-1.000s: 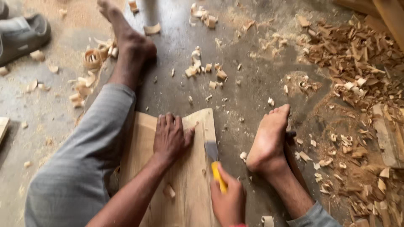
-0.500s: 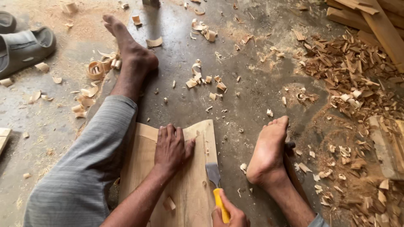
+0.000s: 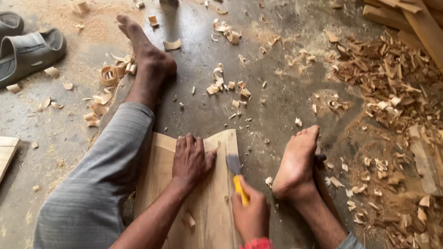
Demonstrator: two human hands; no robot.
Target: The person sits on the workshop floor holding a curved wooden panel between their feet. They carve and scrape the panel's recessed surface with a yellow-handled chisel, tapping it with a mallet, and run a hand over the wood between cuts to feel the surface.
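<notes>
Down low, my left hand (image 3: 191,159) lies flat, fingers spread, pressing on the board (image 3: 210,203) that rests on the floor (image 3: 277,92) between my legs. My right hand (image 3: 251,214) is fisted around the yellow-handled chisel (image 3: 236,173), blade touching the board's right edge. Shavings (image 3: 387,78) lie heaped to the right.
</notes>
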